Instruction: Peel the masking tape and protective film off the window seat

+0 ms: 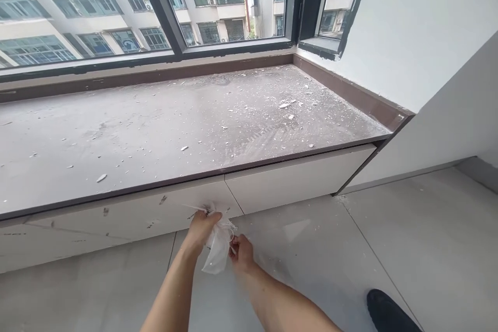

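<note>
My left hand [203, 225] is closed on a bunched piece of thin, clear plastic film [218, 253], against the lower edge of a white cabinet front [128, 218]. Part of the film hangs down below my fingers. From the bunch, creases run to the left across the cabinet front, where film with small dark printed marks still lies on the surface. To the right and slightly lower, my right hand [241, 253] has its fingers curled together at the film's edge, pinching it.
Above the cabinet, a dark grey ledge [163, 129] is strewn with white chips and dust. A plain white cabinet front [299, 176] adjoins on the right. Behind are dark-framed windows [177, 10]. A dark shoe [391, 312] stands on the grey tiled floor [327, 254].
</note>
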The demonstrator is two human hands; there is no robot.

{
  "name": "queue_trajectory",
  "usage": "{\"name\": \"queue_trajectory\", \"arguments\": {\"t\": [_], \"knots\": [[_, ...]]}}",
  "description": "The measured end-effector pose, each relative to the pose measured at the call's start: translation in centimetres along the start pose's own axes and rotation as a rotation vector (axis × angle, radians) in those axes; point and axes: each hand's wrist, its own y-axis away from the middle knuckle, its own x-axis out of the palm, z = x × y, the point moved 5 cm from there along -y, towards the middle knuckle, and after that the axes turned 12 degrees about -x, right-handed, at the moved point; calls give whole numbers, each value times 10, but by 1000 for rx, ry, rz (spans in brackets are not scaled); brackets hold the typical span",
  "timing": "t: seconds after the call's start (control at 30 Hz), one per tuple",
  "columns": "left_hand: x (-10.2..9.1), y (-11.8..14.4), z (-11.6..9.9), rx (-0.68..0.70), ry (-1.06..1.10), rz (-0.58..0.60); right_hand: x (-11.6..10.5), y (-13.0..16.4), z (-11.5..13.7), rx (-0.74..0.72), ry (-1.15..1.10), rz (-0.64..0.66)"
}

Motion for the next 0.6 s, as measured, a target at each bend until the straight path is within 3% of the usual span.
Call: {"name": "queue_trajectory", "arguments": {"t": [0.1, 0.3, 0.5, 0.6], "knots": [[-4, 0, 2, -30, -56, -41, -3, 2, 12, 20, -47, 59], [-9, -4, 10, -42, -104, -121, 35, -11, 53, 141, -72, 192], [-10, -6, 17, -52, -19, 11, 42, -22, 53, 167, 3, 141], [-11, -7, 18, -44, -37, -8, 40, -30, 51, 54, 88, 113]]}}
